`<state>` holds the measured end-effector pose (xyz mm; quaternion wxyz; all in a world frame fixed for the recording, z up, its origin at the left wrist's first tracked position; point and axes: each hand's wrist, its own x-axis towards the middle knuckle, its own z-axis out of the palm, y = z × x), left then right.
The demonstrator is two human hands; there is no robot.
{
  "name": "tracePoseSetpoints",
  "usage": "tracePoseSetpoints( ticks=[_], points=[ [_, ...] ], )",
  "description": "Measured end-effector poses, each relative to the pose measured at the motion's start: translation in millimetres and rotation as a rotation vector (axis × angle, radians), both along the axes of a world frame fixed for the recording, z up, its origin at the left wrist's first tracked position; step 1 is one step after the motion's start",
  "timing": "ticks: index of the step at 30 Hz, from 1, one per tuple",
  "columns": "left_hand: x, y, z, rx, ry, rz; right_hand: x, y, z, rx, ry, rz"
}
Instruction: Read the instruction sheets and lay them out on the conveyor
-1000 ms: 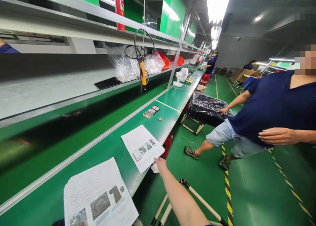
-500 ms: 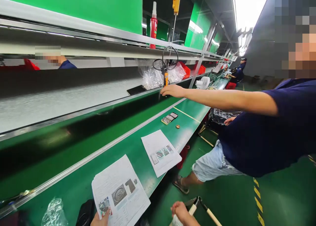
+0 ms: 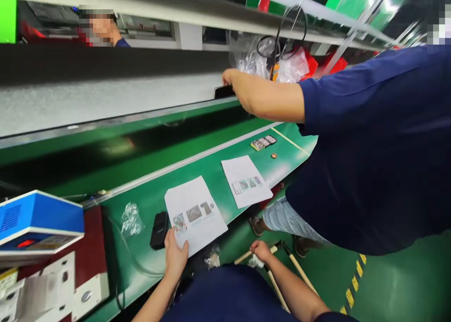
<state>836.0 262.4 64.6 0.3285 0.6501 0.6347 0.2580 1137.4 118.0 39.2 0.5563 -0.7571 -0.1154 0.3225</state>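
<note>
My left hand is closed on the near left corner of a stack of printed sheets on the green bench. The sheets carry several small pictures. A black box-like device lies just left of the stack. My right hand hangs low, off the bench edge, in front of a pale-barred frame. Its fingers are closed, and a crumpled white wad shows beneath them; its kind is unclear. A second stack of printed sheets lies farther right.
A co-worker in a dark blue shirt stands at right, one hand at a dark flat object on the ledge. Clear plastic and a blue machine are at left. A metal-studded block lies beyond the sheets.
The view has turned down and left, bringing the blue machine into sight. The co-worker has come closer, their hand moving from the orange-handled tool to the dark flat object.
</note>
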Motion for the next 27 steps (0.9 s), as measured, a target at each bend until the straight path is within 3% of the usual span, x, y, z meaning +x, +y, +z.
tracePoseSetpoints(
  ticks=[2,4,8,10,13,19,27],
  points=[
    [-1,-11,7.1,0.05,0.087,-0.065,4,-6,-20.8,-0.246,0.066,0.102],
    [-3,-20,8.9,0.135,0.174,-0.192,4,-12,-35.7,-0.373,0.1,0.18],
    [-10,-35,-0.1,0.237,0.354,-0.573,-3,-20,-46.8,-0.425,0.174,0.207],
    [-12,-39,-5.5,0.22,0.461,-0.671,-7,-22,-45.8,-0.408,0.24,0.181],
    [-11,-38,-7.3,0.217,0.602,-0.723,-8,-22,-41.6,-0.376,0.322,0.134],
    [-1,-22,3.4,0.171,0.787,-0.708,2,-10,-33.9,-0.292,0.356,0.035],
    [-3,-11,4.5,0.104,0.85,-0.751,30,36,-18.9,-0.096,0.298,-0.12]
  ],
)
